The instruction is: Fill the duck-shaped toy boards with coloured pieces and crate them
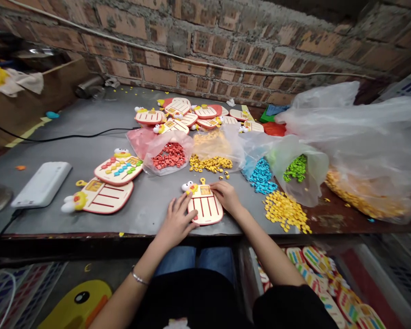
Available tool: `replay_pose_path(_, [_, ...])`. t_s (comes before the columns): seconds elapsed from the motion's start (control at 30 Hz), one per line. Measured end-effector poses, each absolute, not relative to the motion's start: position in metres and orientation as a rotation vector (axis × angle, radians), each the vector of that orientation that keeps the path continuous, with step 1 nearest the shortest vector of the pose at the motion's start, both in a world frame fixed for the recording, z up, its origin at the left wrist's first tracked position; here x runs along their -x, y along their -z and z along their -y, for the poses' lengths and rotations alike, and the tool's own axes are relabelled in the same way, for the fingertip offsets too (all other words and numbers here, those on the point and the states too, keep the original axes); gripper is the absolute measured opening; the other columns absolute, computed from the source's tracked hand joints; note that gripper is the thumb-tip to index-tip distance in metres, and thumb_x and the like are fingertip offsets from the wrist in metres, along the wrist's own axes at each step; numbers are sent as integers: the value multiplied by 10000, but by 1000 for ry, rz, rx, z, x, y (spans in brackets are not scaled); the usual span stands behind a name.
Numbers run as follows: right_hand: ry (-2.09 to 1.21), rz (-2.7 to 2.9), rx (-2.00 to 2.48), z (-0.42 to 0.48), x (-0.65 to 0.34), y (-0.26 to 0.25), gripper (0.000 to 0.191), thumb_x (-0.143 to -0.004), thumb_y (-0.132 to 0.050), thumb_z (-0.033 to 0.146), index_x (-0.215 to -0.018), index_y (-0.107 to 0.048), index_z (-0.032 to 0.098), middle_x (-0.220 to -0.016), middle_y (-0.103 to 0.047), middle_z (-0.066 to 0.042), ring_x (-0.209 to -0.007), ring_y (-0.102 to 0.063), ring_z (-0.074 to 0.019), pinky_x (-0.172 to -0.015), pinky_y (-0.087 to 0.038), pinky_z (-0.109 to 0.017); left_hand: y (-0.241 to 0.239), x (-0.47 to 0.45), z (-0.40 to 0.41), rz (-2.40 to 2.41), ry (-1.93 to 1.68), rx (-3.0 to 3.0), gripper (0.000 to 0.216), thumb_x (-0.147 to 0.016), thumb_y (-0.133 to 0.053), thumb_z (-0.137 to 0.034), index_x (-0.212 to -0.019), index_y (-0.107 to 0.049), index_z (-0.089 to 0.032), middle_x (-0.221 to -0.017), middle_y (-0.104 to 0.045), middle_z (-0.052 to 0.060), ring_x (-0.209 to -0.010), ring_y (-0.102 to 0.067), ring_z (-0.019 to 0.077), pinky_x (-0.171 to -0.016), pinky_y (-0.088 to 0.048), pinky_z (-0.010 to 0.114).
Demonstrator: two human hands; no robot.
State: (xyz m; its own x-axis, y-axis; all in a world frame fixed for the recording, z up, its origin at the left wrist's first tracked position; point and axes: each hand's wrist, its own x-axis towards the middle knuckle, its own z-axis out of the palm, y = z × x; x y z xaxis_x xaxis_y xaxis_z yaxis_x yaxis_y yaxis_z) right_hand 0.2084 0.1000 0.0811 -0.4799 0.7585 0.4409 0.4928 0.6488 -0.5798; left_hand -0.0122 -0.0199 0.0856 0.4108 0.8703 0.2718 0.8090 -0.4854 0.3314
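A cream, red-edged duck-headed slotted toy board lies flat before me at the table's front, its head pointing away. My left hand grips its left side, fingers along the edge and thumb over the face. At the upper right edge, my right hand pinches the board beside the yellow window; a small piece between those fingertips cannot be made out. A red bead shows near my left thumb. To the left, a board with coloured beads rests on another board with bare slots.
Open bags hold red beads, yellow beads, blue beads and green beads. Loose yellow beads lie at right. Several boards are piled behind. A white power bank sits left; a crate of finished-looking boards stands below.
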Motion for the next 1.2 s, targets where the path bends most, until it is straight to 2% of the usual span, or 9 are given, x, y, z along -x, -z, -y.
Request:
replay_pose_path(0.13, [-492, 2141, 1038, -94, -209, -84, 120, -868, -587, 184, -858, -705, 205, -853, -702, -76, -850, -575, -227, -818, -471, -407, -84, 12, 19, -1509, -636, -2501, 167, -867, -593, -319, -999, -594, -217, -1539, -265, 156, -1417, -218, 341, -1078, -254, 607])
replay_pose_path(0.27, [-513, 2168, 1038, -81, -216, -88, 141, -879, -572, 201, -858, -711, 194, -797, -667, -80, -811, -551, -223, -765, -466, -377, -83, 12, 19, -1508, -665, -2439, 274, -851, -619, -333, -1079, -548, -199, -1523, -302, 164, -1421, -237, 313, -1109, -259, 570])
replay_pose_path(0.33, [-583, 2176, 1042, -75, -221, -91, 151, -879, -581, 218, -960, -707, 196, -819, -662, -74, -812, -558, -214, -753, -468, -357, -81, 13, 18, -1464, -700, -2400, 371, -853, -616, -348, -1164, -494, -186, -1522, -304, 166, -1426, -238, 294, -1125, -254, 552])
replay_pose_path(0.47, [-732, 2140, 1072, -74, -216, -96, 445, -851, -633, 241, -1291, -565, 243, -864, -670, -41, -762, -588, -185, -733, -476, -323, -78, 15, 16, -1364, -761, -2315, 686, -855, -619, -336, -1417, -248, -205, -1520, -309, 167, -1432, -224, 285, -1130, -264, 543])
replay_pose_path(0.57, [-739, 2145, 1053, -74, -191, -95, 489, -834, -649, 217, -1311, -554, 265, -901, -682, -44, -784, -607, -185, -760, -476, -320, -74, 16, 16, -1313, -816, -2277, 809, -840, -642, -296, -1464, -131, -231, -1522, -294, 181, -1428, -233, 290, -1111, -305, 537])
replay_pose_path(0.73, [-579, 2300, 1054, -57, -155, -95, 325, -869, -593, 195, -1186, -661, 220, -853, -668, -89, -769, -598, -193, -733, -472, -316, -70, 16, 18, -1339, -917, -2256, 727, -824, -664, -285, -1405, -230, -239, -1546, -197, 213, -1406, -290, 303, -1051, -394, 508])
replay_pose_path(0.9, [-890, 2236, 896, -44, -190, -104, 344, -831, -666, 265, -1173, -649, 239, -965, -696, -60, -881, -626, -188, -797, -488, -310, -74, 15, 17, -1406, -838, -2304, 731, -814, -667, -340, -1411, -261, -230, -1498, -343, 175, -1382, -344, 283, -1113, -290, 545])
replay_pose_path(1.03, [-642, 1988, 1199, -56, -225, -102, 196, -892, -548, 200, -1035, -682, 206, -961, -693, -77, -896, -615, -203, -811, -483, -350, -79, 14, 16, -1430, -765, -2408, 547, -821, -645, -380, -1296, -437, -203, -1479, -377, 178, -1375, -349, 296, -1126, -235, 572])
replay_pose_path(1.2, [-538, 2188, 1204, -74, -233, -91, 167, -875, -513, 118, -896, -662, 188, -887, -674, -79, -844, -585, -205, -786, -469, -348, -81, 14, 19, -1434, -752, -2493, 325, -843, -622, -354, -1120, -556, -198, -1469, -387, 181, -1377, -333, 308, -1110, -258, 576])
